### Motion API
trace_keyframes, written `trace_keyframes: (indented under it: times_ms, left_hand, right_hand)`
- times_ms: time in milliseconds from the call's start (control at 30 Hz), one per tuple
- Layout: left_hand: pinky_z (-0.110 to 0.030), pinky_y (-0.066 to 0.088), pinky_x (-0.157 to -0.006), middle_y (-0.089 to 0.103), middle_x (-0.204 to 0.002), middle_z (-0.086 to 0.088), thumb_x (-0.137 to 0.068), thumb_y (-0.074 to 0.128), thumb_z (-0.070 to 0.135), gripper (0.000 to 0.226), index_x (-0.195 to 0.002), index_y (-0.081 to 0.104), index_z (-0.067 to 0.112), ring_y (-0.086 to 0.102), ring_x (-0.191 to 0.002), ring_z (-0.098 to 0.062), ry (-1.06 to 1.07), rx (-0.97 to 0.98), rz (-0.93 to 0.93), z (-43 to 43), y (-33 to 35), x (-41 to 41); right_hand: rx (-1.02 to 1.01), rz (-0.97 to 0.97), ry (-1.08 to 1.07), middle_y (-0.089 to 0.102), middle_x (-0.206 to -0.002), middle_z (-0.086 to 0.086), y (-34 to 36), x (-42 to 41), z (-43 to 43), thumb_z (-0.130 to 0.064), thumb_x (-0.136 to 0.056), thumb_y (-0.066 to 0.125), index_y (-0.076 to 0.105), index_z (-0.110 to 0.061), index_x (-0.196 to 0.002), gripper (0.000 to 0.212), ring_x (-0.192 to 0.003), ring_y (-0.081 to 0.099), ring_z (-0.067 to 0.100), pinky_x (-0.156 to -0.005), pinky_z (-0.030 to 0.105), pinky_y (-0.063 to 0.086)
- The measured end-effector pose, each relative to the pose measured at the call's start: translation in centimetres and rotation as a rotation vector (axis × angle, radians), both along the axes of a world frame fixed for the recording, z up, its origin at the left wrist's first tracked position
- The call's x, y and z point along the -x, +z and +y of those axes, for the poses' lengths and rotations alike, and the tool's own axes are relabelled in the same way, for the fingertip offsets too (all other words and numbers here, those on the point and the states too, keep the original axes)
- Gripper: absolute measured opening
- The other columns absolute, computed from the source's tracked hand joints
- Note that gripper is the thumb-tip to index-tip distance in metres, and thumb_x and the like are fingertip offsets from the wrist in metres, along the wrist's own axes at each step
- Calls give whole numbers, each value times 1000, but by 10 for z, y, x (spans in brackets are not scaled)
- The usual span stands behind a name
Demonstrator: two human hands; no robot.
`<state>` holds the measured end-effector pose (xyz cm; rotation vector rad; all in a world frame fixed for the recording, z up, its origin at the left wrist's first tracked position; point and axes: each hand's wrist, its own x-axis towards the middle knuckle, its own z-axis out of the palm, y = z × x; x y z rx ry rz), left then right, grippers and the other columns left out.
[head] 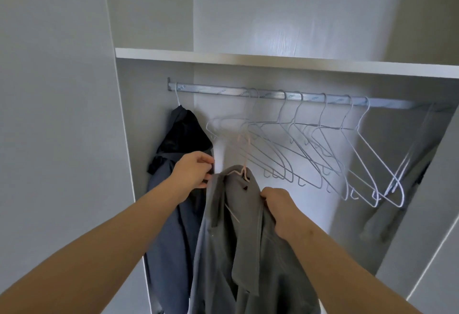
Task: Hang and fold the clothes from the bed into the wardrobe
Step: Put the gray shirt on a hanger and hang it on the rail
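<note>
The grey shirt [238, 226], draped on a pink hanger [244, 173], hung below the rail [248, 91]. The left hand [193, 171] pinched one shoulder edge and the right hand [278, 207] clutched the other. The soft, light fabric would likely slip, so support it at the hanger.

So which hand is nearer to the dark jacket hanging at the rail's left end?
Left. The left hand lies over the dark jacket's right edge; the right hand is farther right, gripping the grey shirt.

No legible text; only faint, illegibly blurred repeated print along the wardrobe's hanging rail [213, 90].
</note>
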<state>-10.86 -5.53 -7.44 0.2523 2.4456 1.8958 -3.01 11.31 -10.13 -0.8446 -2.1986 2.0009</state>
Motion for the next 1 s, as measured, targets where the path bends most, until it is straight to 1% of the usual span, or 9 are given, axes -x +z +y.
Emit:
trace_keyframes:
  times_ms: [67, 200, 400, 533, 600, 667, 800, 900, 1000]
  left_hand:
    - [-23, 47, -54, 59, -88, 3, -94, 47, 6, 22, -84, 59, 21, 57, -65, -11, 29, -4, 10, -4, 3, 20]
    - [-23, 47, -56, 59, -89, 4, -94, 47, 7, 19, -87, 59, 21, 58, -69, -11, 34, -31, 29, -8, 13, 69]
    - [-24, 46, -56, 60, -86, 0, -93, 48, 7, 20, -84, 60, 20, 57, -68, -12, 68, -120, -22, -16, 27, 148]
    - [-23, 46, -55, 59, -81, 1, -93, 47, 5, 21, -83, 59, 19, 56, -65, -11, 57, -176, -22, -16, 38, 197]
    - [-22, 47, -54, 60, -81, 1, -93, 47, 5, 22, -81, 59, 19, 57, -65, -10, 44, -211, -37, -16, 40, 213]
    - [-21, 47, -52, 60, -81, 1, -94, 46, 5, 23, -80, 59, 19, 58, -64, -10, 36, -256, -57, -17, 38, 228]
    - [-20, 49, -52, 60, -80, 0, -93, 46, 4, 24, -80, 59, 19, 58, -61, -9, 30, -289, -89, -17, 33, 252]
    - [-20, 48, -52, 61, -81, 0, -93, 46, 4, 23, -80, 59, 19, 58, -61, -9, 22, -280, -100, -16, 26, 262]
    - [-17, 47, -48, 61, -80, 0, -92, 47, 6, 23, -81, 60, 21, 57, -59, -8, 22, -250, -98, -15, 22, 268]
  right_hand:
    - [22, 21, 20, 46, -68, 12, 8, 24, -3, -6, -93, 41, 47, -5, -70, 25, -60, 41, 21, -54, 25, 32]
    - [71, 77, 23, 51, -70, 13, 25, 80, -13, -6, -93, 43, 51, -5, -71, 23, -61, 47, 23, -51, 25, 36]
    - [106, 179, 13, 57, -79, 15, 53, 172, -35, -6, -93, 42, 57, -1, -81, 20, -67, 52, 26, -58, 27, 44]
    - [126, 264, -17, 59, -92, 19, 75, 236, -41, -6, -93, 40, 57, 7, -108, 26, -78, 54, 28, -68, 32, 46]
    - [130, 285, -35, 60, -104, 23, 78, 260, -45, -6, -93, 40, 57, 7, -112, 29, -85, 54, 28, -70, 32, 46]
    - [136, 307, -53, 60, -108, 26, 78, 282, -50, -6, -93, 40, 57, 7, -113, 29, -87, 55, 29, -68, 32, 46]
    - [110, 272, -82, 57, -101, 23, 68, 315, -57, -6, -91, 40, 55, 8, -113, 30, -88, 53, 31, -78, 39, 45]
    - [111, 253, -69, 55, -97, 21, 54, 328, -63, -6, -89, 39, 54, 8, -111, 30, -85, 52, 30, -74, 37, 43]
    - [142, 292, -72, 53, -91, 18, 46, 335, -69, -7, -90, 37, 53, 6, -106, 26, -82, 51, 28, -71, 36, 43]
